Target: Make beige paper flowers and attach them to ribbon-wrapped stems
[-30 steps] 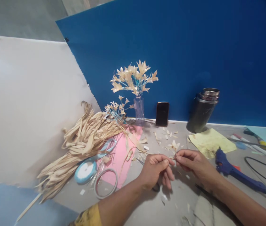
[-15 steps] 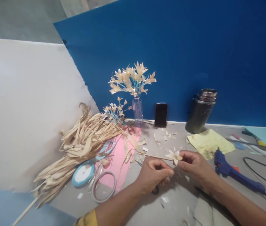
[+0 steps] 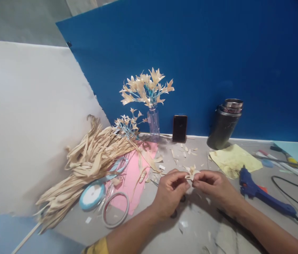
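Observation:
My left hand (image 3: pixel 168 192) and my right hand (image 3: pixel 213 185) meet over the grey table, fingers pinched together. Between their fingertips sits a small cream straw flower (image 3: pixel 191 171); both hands grip it. A thin stick it sat on a moment ago is hidden by my fingers. Dark scissor handles (image 3: pixel 177 211) peek out under my left hand.
A heap of dried straw strips (image 3: pixel 85 169) lies left, with a blue ribbon spool (image 3: pixel 92 195), a tape ring (image 3: pixel 115 213) and pink paper (image 3: pixel 131 176). Behind stand a vase of straw flowers (image 3: pixel 149 95), a phone (image 3: pixel 179 128) and a flask (image 3: pixel 225 123). A blue glue gun (image 3: pixel 262 195) lies right.
The flower on its stick was lifted by my right hand, then brought in between both hands. My left hand has moved up to pinch it too.

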Demonstrator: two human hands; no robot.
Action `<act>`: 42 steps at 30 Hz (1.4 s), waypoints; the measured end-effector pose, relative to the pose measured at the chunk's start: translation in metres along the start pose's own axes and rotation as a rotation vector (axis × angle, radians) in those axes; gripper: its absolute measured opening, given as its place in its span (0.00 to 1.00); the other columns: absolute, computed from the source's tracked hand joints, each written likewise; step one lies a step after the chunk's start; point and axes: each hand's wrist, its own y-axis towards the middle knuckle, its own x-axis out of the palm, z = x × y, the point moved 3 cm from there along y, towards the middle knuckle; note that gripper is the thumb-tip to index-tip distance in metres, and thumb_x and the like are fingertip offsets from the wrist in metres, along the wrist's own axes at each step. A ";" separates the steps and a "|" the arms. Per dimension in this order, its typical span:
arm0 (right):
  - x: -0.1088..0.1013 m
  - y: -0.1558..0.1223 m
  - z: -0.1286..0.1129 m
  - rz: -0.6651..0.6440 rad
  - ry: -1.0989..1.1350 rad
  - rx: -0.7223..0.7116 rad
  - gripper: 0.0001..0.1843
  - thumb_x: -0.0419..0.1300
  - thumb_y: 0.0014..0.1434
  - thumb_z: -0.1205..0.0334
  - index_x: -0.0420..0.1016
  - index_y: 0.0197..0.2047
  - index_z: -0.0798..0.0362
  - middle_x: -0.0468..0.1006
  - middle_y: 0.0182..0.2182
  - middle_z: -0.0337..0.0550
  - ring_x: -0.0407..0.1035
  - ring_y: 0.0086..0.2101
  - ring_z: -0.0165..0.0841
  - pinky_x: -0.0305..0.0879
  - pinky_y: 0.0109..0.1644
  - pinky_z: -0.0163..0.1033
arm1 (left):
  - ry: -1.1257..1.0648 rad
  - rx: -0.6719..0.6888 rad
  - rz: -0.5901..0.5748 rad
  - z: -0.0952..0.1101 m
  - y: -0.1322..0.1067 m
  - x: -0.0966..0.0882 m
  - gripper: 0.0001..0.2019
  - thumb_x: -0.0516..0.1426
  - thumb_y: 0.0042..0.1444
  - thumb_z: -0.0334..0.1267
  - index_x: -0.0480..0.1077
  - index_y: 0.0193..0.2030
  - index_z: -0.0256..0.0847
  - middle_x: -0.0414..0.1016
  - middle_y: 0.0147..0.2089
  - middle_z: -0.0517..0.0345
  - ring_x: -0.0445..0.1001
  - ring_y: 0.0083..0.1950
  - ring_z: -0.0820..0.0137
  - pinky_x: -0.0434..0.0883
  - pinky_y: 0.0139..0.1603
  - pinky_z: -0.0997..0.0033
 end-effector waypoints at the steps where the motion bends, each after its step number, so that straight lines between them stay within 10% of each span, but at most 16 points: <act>1: 0.001 0.000 -0.002 -0.023 -0.022 -0.013 0.13 0.70 0.48 0.51 0.79 0.28 0.53 0.75 0.23 0.38 0.63 0.25 0.30 0.61 0.31 0.35 | -0.027 0.014 -0.021 0.001 -0.001 0.003 0.10 0.65 0.52 0.43 0.79 0.35 0.38 0.69 0.30 0.57 0.66 0.30 0.73 0.64 0.30 0.75; 16: 0.015 -0.008 -0.002 -0.305 -0.120 0.000 0.13 0.67 0.54 0.54 0.78 0.28 0.55 0.72 0.23 0.37 0.61 0.26 0.30 0.57 0.30 0.33 | -0.029 -0.015 -0.001 0.006 -0.008 0.007 0.09 0.66 0.49 0.40 0.79 0.23 0.38 0.67 0.28 0.55 0.67 0.32 0.70 0.63 0.33 0.71; 30: 0.016 -0.007 -0.005 -0.250 -0.080 0.010 0.15 0.68 0.51 0.51 0.77 0.25 0.54 0.71 0.21 0.36 0.60 0.25 0.29 0.56 0.30 0.34 | -0.066 -0.037 -0.038 0.000 -0.004 0.007 0.16 0.67 0.49 0.50 0.80 0.25 0.37 0.67 0.29 0.55 0.65 0.29 0.72 0.61 0.29 0.73; 42: -0.008 -0.005 -0.014 -0.077 0.046 -0.052 0.19 0.63 0.59 0.45 0.80 0.34 0.54 0.72 0.26 0.38 0.58 0.24 0.27 0.53 0.28 0.34 | 0.292 0.259 -0.035 -0.004 -0.004 -0.002 0.13 0.55 0.57 0.25 0.79 0.28 0.39 0.71 0.32 0.55 0.69 0.34 0.71 0.64 0.36 0.73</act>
